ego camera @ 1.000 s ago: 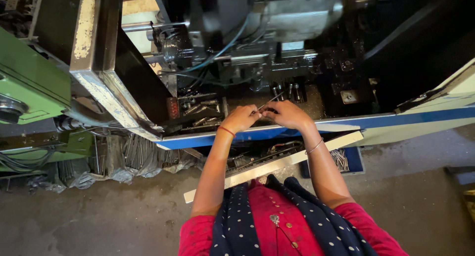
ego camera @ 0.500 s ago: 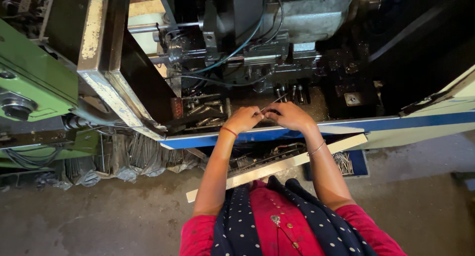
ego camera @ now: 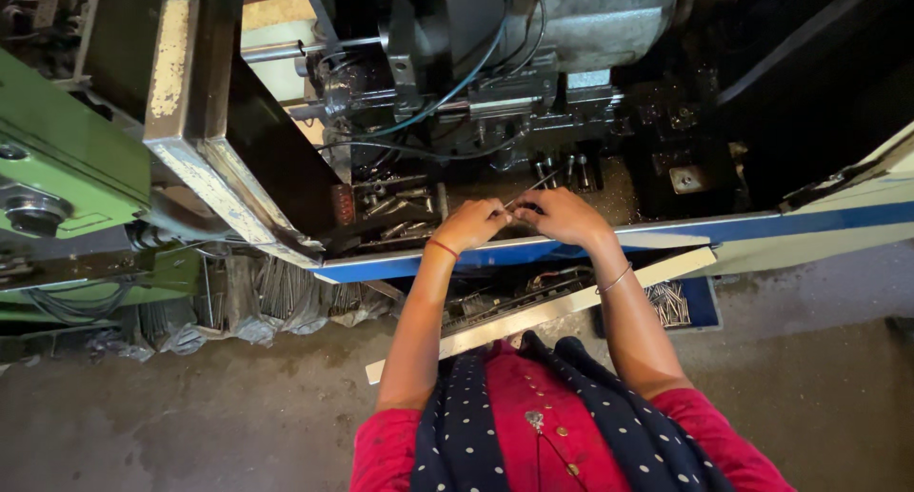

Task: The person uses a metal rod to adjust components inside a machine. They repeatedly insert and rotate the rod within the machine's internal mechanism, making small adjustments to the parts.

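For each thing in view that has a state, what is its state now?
Left hand: pinching a thin metal rod.
Right hand: closed on the same rod.
Machine door: open.
Blue tray: holds metal pins.

Single head-worn view, looking steeply down past the chest onto both hands point(ego camera: 519, 218) at the machine bed point(ego camera: 609, 183) (close range).

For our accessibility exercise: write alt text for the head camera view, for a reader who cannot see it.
Seen from above, a person's left hand and right hand meet over a thin metal rod inside an open machine. A blue tray of small metal pins sits below, and a green machine stands at left.
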